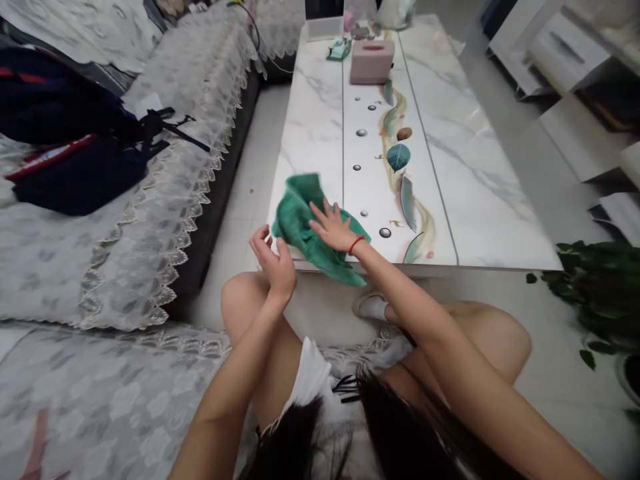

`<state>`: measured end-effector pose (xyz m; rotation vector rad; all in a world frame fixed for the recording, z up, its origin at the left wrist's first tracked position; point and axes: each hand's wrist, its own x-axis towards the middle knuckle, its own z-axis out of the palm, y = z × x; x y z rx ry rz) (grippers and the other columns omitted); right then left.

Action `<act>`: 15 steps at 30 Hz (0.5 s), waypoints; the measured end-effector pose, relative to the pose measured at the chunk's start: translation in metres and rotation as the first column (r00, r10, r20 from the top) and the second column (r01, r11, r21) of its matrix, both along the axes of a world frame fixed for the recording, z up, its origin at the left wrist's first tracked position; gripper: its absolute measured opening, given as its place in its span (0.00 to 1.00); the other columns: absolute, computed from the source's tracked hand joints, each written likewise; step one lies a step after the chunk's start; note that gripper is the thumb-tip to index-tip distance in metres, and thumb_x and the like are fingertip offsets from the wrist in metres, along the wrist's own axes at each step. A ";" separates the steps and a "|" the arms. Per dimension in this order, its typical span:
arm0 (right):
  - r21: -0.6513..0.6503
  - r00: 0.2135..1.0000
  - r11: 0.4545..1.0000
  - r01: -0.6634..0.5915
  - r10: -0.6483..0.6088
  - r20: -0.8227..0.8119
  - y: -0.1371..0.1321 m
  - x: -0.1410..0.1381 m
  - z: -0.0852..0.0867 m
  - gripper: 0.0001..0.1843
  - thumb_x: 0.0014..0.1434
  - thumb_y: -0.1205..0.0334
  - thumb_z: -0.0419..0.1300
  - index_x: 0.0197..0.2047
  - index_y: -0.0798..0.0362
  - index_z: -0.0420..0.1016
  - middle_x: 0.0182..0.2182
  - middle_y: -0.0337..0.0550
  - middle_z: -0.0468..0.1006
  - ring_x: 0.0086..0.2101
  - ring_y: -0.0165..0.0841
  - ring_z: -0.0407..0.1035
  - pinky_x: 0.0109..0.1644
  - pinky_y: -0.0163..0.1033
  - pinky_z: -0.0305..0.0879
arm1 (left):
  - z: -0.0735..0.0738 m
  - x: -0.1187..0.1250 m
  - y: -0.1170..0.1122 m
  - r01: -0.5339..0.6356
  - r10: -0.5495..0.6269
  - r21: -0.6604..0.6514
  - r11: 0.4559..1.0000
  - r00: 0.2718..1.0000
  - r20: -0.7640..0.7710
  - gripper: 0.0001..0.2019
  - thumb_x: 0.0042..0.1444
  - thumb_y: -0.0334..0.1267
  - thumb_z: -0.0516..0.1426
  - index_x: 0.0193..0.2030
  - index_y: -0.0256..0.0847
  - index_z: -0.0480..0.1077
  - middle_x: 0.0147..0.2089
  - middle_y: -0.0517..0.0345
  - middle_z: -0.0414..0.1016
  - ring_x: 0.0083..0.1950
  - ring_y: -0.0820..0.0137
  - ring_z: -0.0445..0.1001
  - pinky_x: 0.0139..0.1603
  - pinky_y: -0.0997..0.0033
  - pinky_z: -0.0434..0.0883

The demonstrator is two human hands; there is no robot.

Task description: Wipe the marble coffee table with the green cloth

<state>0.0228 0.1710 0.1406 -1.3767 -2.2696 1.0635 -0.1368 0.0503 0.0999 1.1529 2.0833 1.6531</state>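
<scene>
A green cloth lies crumpled on the near left corner of the white marble-patterned table, one end hanging over the front edge. On top of it rests my right hand, fingers spread, a red string bracelet around the wrist. My left hand is just left of the cloth, beside the table's corner. Its fingers are loosely curled and apart, with nothing seen in them.
A pink tissue box stands farther back on the table, near a small green-and-white packet and a laptop. Dark backpacks lie on the lace-covered sofa at left. A leafy plant grows at right.
</scene>
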 end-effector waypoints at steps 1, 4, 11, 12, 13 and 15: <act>0.022 0.991 0.998 -0.056 0.052 0.125 -0.002 -0.009 -0.010 0.43 0.86 0.40 0.59 0.95 0.47 0.70 0.95 0.58 0.51 0.94 0.70 0.41 0.89 0.96 0.44 | -0.007 0.001 0.004 0.092 -0.095 -0.031 0.995 0.989 -0.114 0.24 0.81 0.43 0.54 0.76 0.36 0.74 0.81 0.25 0.79 0.85 0.49 0.78 0.91 0.42 0.72; 0.093 0.875 0.969 -0.230 0.164 0.455 -0.012 -0.016 -0.035 0.41 0.88 0.52 0.56 0.98 0.43 0.64 0.97 0.53 0.43 0.95 0.67 0.37 0.92 0.94 0.40 | -0.021 0.017 0.021 0.368 -0.504 -0.460 0.808 0.836 -0.217 0.31 0.81 0.37 0.54 0.85 0.25 0.74 0.90 0.19 0.69 0.95 0.38 0.65 0.97 0.30 0.60; 0.122 0.848 0.945 -0.304 0.210 0.487 0.033 -0.028 -0.043 0.39 0.91 0.60 0.48 0.98 0.45 0.64 0.96 0.49 0.48 0.95 0.58 0.42 0.96 0.84 0.42 | -0.005 0.022 0.102 0.169 -0.571 -0.767 0.618 0.768 -0.291 0.36 0.90 0.41 0.48 0.99 0.35 0.56 1.00 0.35 0.47 1.01 0.37 0.43 1.00 0.32 0.47; 0.124 0.850 0.943 -0.307 0.214 0.481 0.045 -0.032 -0.043 0.38 0.91 0.60 0.48 0.97 0.46 0.66 0.96 0.49 0.48 0.95 0.58 0.42 0.97 0.83 0.42 | -0.002 0.017 0.116 0.163 -0.570 -0.772 0.614 0.768 -0.292 0.36 0.91 0.41 0.48 0.99 0.34 0.55 1.00 0.36 0.46 1.01 0.38 0.43 1.00 0.32 0.48; 0.133 0.854 0.941 -0.311 0.216 0.473 0.057 -0.037 -0.043 0.38 0.91 0.61 0.47 0.96 0.47 0.67 0.96 0.48 0.49 0.95 0.57 0.43 0.97 0.82 0.41 | 0.000 0.011 0.131 0.159 -0.571 -0.776 0.611 0.767 -0.292 0.36 0.91 0.41 0.47 0.99 0.34 0.55 1.00 0.36 0.46 1.02 0.39 0.42 1.01 0.33 0.48; 0.152 0.863 0.939 -0.310 0.210 0.460 0.083 -0.048 -0.047 0.37 0.91 0.62 0.46 0.96 0.50 0.69 0.96 0.49 0.48 0.95 0.56 0.42 0.98 0.82 0.39 | 0.003 -0.002 0.164 0.162 -0.582 -0.782 0.601 0.760 -0.289 0.36 0.91 0.40 0.47 0.99 0.33 0.54 1.00 0.38 0.44 1.02 0.43 0.42 1.01 0.34 0.49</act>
